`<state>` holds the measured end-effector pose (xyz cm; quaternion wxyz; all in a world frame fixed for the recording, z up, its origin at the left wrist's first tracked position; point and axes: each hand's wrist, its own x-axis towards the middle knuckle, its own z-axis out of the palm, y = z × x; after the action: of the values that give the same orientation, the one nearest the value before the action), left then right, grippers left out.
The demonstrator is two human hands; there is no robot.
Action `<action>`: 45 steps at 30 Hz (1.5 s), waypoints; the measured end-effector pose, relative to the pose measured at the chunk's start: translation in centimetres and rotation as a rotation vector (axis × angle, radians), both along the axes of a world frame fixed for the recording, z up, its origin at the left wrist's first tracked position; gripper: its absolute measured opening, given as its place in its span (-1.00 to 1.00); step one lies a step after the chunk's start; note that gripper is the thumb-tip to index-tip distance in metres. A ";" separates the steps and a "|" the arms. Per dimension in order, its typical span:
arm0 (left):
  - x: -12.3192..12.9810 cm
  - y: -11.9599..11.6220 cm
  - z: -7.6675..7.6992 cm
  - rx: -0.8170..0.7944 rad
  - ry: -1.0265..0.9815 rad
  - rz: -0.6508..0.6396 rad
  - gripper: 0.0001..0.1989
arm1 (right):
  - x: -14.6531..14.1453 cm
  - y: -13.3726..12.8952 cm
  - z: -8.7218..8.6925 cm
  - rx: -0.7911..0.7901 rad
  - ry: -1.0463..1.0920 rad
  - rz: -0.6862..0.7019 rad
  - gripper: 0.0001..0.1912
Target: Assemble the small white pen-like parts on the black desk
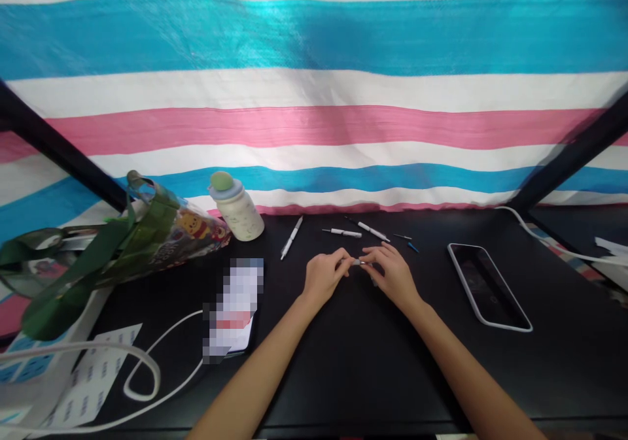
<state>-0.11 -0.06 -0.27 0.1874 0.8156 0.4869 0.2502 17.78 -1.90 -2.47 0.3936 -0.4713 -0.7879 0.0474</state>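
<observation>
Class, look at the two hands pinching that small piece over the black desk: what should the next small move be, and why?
Probably turn the small pen part slightly to check how it fits, since the left hand and right hand pinch it from opposite ends, with a white pen and a slim blue piece lying just beyond.

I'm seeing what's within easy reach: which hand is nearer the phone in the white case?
Right. The right hand is to the left of the phone in a white case, and the left hand is farther left, beyond the right hand.
</observation>
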 end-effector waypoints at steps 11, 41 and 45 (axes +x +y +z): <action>-0.2 0.0 0.0 -0.079 -0.075 0.037 -0.68 | 0.1 -0.2 -0.3 -0.082 0.112 -0.092 -0.87; -0.1 -0.2 -0.1 0.046 -0.161 -0.095 -0.81 | 0.6 -0.2 0.3 -0.179 0.050 -0.080 -0.73; 0.0 -0.2 -0.2 0.068 -0.168 -0.082 -0.81 | 0.3 -0.3 0.6 -0.188 0.052 -0.074 -0.70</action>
<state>-0.10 -0.26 -0.42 0.2098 0.8170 0.4269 0.3260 18.10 -2.20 -1.86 0.3696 -0.5334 -0.7515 0.1188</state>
